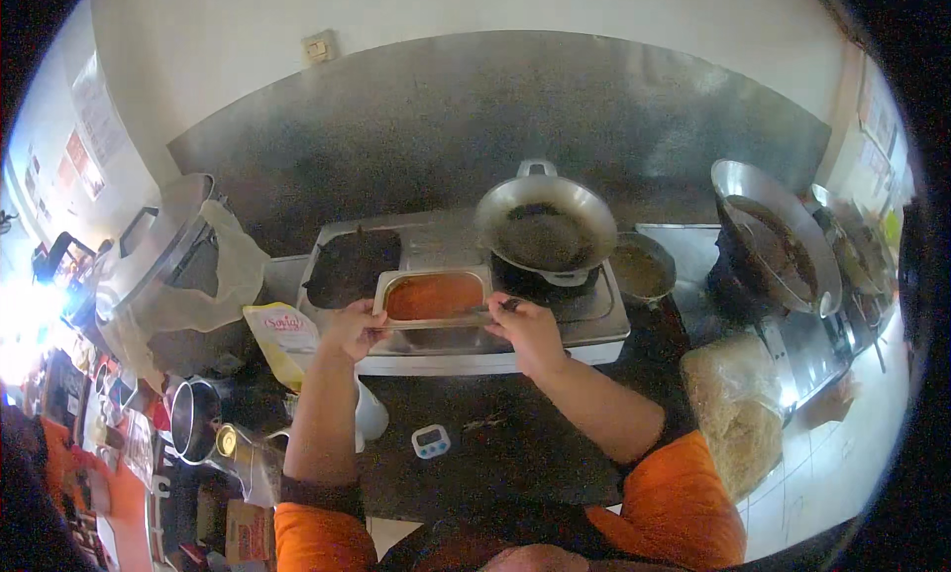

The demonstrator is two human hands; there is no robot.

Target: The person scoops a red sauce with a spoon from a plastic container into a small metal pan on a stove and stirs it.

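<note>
My left hand [356,330] grips the left edge of a rectangular stainless steel food pan [435,325] that holds an orange-red sauce [435,296]. At the pan's right end, my right hand [526,333] is closed on the dark handle of a utensil [479,312], whose metal part reaches over the sauce; its kind cannot be told. Both hands hold the pan above the front of a two-burner gas stove [446,249]. Behind my right hand, a metal wok [546,230] with dark residue or liquid sits on the right burner.
A white digital timer [431,441] lies on the dark counter [520,453]. Left stand a printed pouch [278,342] and a large lidded pot [160,252] with a cloth. Rightward are a smaller pan [643,267], a large tilted wok [780,238] and a plastic bag of brownish contents [735,416].
</note>
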